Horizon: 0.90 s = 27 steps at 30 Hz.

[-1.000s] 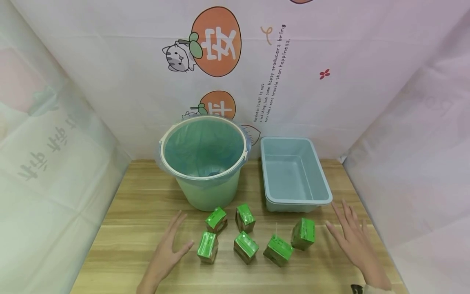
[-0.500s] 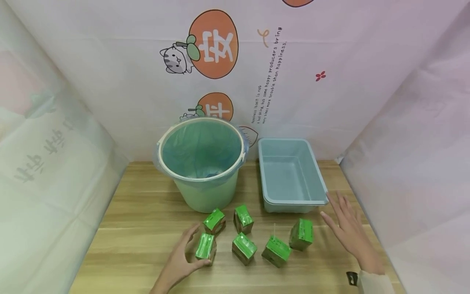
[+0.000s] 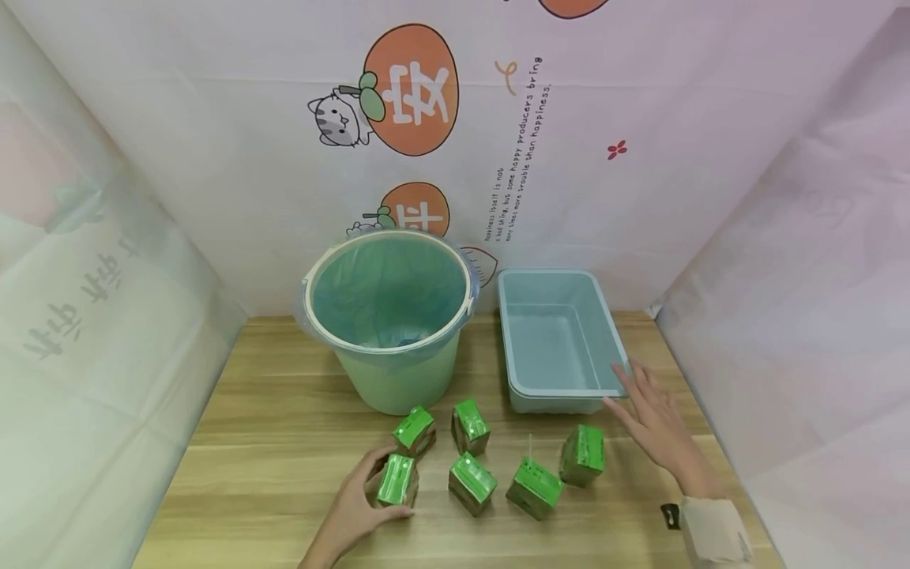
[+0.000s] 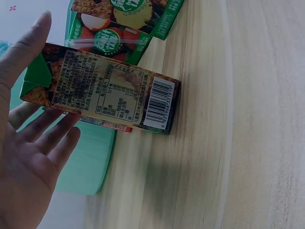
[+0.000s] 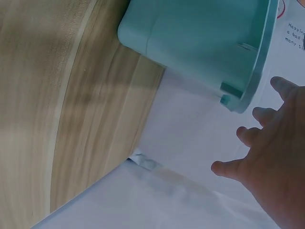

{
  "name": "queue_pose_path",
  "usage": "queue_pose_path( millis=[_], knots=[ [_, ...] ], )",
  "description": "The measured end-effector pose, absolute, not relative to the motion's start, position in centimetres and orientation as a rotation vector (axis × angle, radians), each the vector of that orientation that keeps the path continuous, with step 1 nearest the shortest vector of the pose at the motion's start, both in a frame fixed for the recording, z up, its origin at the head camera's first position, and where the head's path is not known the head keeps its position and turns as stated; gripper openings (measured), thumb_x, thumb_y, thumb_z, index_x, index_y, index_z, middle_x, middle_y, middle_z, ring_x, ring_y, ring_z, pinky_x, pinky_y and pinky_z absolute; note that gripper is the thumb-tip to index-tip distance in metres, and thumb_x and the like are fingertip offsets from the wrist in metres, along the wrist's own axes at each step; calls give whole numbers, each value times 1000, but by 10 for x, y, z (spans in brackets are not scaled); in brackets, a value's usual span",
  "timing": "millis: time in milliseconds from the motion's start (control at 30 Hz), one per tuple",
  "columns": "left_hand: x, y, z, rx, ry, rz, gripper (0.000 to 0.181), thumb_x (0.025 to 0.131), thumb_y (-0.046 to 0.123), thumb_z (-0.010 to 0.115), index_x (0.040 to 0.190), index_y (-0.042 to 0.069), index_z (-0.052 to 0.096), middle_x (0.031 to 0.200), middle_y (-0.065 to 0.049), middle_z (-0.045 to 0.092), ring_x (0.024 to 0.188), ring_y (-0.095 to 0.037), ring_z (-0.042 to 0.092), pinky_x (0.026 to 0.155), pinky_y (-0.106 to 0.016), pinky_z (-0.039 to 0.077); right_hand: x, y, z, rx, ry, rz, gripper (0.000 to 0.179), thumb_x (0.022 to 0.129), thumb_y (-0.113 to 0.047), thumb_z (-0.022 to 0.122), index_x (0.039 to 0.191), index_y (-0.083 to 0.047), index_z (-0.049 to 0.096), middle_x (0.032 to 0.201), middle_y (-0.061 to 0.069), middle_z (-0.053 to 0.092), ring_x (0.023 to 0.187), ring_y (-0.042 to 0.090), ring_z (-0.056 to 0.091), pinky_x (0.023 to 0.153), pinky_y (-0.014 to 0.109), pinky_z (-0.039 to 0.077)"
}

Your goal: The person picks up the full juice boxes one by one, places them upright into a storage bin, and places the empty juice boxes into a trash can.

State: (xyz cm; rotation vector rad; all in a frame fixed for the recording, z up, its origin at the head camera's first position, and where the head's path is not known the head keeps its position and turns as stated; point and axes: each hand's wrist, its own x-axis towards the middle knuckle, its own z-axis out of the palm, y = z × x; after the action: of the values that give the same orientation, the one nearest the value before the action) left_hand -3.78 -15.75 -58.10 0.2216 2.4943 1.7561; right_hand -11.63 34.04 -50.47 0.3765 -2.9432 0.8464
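Note:
Several small drink cartons with green tops stand on the table. My left hand [image 3: 353,506] is spread around the front-left carton [image 3: 396,480], with its thumb on the near side and fingers on the far side. In the left wrist view this carton [image 4: 114,88] shows a printed label and barcode. The thumb [image 4: 31,40] is straight and apart from its top corner; the fingertips lie partly behind it. My right hand [image 3: 657,427], fingers spread, reaches over the front-right rim of a light blue plastic tub [image 3: 558,391], with nothing held.
A pale green bucket [image 3: 401,379] with a clear liner stands at the back left. Other cartons are the back-left one [image 3: 415,431], back-middle one [image 3: 471,427], centre one [image 3: 472,484], one with a straw [image 3: 535,487] and the right one [image 3: 583,456]. Printed cloth walls [image 3: 256,158] enclose the table.
My left hand has moved right, from beside the front-left carton to around it. My right hand has moved forward and left to the tub's rim. The cartons stay put.

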Motion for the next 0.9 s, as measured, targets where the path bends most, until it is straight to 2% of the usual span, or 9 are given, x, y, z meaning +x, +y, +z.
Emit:
queue_pose_path(
  millis=[167, 300, 533, 700, 900],
  knots=[
    [-41, -159, -581, 255, 2459, 1774, 88, 66, 14, 102, 143, 14, 59, 145, -9, 61, 135, -38, 56, 115, -66, 38, -128, 338, -507, 407, -2956, 829, 71, 111, -38, 53, 169, -8, 23, 174, 27, 6, 159, 50, 1, 116, 82, -1],
    [-42, -160, -581, 281, 2444, 1769, 86, 68, 15, 102, 143, 11, 59, 146, -14, 60, 135, -43, 56, 113, -68, 39, -134, 336, -508, 408, -2987, 830, 73, 111, -40, 52, 170, -10, 21, 174, 27, 4, 159, 51, 1, 116, 82, -2],
    [-46, -166, -581, 393, 2465, 1681, 93, 65, 16, 102, 145, 6, 56, 148, -24, 57, 134, -47, 56, 111, -61, 43, -142, 338, -511, 391, -3023, 837, 75, 111, -42, 52, 171, -12, 18, 175, 26, 0, 159, 50, -3, 115, 82, -6],
    [-50, -173, -578, 551, 2506, 1587, 94, 66, 20, 101, 147, 5, 55, 149, -21, 57, 133, -48, 56, 107, -59, 47, -143, 339, -513, 375, -3033, 818, 77, 110, -44, 53, 171, -12, 19, 175, 26, -1, 159, 50, -3, 113, 84, -4],
    [-53, -176, -572, 524, 2485, 1517, 92, 68, 23, 100, 145, 4, 55, 146, -21, 59, 132, -48, 57, 108, -61, 46, -145, 340, -515, 360, -3041, 813, 77, 110, -45, 53, 171, -11, 19, 175, 24, -6, 159, 49, -5, 112, 85, -2]
  ],
)
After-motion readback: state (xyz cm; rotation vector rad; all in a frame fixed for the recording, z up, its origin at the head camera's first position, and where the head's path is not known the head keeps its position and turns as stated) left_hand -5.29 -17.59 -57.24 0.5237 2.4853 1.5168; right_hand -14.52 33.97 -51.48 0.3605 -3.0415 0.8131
